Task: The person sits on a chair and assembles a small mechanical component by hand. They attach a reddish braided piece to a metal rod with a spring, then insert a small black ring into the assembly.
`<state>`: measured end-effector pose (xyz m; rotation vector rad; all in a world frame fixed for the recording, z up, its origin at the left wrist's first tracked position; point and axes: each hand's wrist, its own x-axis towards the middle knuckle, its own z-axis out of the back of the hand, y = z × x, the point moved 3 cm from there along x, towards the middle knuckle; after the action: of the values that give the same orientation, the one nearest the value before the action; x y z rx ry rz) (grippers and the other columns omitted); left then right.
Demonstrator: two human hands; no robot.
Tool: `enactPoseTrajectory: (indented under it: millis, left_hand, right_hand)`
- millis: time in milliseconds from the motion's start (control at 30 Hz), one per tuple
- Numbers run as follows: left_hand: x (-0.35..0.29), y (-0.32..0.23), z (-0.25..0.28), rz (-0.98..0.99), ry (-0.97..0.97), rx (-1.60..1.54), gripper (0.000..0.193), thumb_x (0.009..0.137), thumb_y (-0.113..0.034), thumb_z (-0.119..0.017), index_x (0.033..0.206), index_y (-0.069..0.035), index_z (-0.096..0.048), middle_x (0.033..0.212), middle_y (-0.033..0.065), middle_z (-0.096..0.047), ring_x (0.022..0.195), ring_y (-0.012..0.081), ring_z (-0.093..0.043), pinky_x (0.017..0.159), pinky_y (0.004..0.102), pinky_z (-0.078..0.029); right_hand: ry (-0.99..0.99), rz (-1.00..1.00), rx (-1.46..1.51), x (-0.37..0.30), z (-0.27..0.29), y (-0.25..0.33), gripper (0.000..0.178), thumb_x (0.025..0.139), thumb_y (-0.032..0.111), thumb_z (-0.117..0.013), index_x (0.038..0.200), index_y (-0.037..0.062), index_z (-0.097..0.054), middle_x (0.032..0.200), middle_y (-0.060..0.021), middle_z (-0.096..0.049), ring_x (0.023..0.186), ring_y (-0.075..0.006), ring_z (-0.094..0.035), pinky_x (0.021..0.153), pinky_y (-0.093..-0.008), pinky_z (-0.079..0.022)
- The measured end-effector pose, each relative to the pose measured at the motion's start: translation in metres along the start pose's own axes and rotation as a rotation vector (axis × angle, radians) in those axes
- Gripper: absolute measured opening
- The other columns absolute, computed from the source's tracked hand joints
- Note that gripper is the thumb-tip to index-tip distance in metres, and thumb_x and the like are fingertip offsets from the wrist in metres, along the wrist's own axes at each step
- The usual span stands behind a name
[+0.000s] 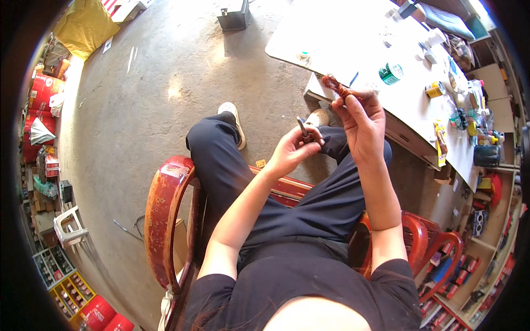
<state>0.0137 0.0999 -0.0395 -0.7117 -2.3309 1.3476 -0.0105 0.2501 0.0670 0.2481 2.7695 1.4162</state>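
My left hand (292, 151) is closed in front of my lap, over the gap between my knees. Its fingers and thumb hold a small part with a dark metal shaft (301, 126) sticking up; the wider lower end is brownish and mostly hidden in the fingers. Farther right and higher, my right hand (363, 122) pinches a twisted bundle of copper-coloured wire (334, 86) between thumb and fingers. The wire's looped end points up and left, beside the table edge. The two hands are apart from each other.
To the right stands a white table (331, 33) with a green tin (391, 73), a yellow can (435, 89) and several bottles. I sit on a red wooden chair (168, 215). A black box (234, 15) and a white plastic stool (70, 226) are on the concrete floor. Shelves line both sides.
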Motion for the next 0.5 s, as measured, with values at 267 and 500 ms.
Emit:
enactPoseTrajectory:
  millis: [267, 500]
  left_hand:
    - [-0.013, -0.026, -0.002, -0.013, -0.113, -0.408, 0.039, 0.093, -0.005, -0.054, 0.130, -0.001, -0.043, 0.105, 0.0075, -0.055, 0.084, 0.0132, -0.054, 0.078, 0.0267, -0.044]
    - [-0.029, -0.057, -0.003, -0.001, -0.183, -0.525, 0.059, 0.086, 0.004, -0.057, 0.140, 0.002, -0.035, 0.112, 0.0039, -0.048, 0.091, 0.0144, -0.052, 0.080, 0.0287, -0.043]
  right_hand:
    - [0.018, 0.719, -1.318, -0.001, 0.009, 0.030, 0.011, 0.078, -0.004, -0.070, 0.084, -0.0002, -0.062, 0.088, -0.0109, -0.066, 0.077, -0.0216, -0.066, 0.068, -0.0286, -0.053]
    - [0.628, 0.278, -1.651, -0.010, 0.005, 0.045, 0.014, 0.073, -0.003, -0.068, 0.082, 0.0010, -0.059, 0.078, -0.0119, -0.057, 0.072, -0.0299, -0.062, 0.065, -0.0332, -0.050]
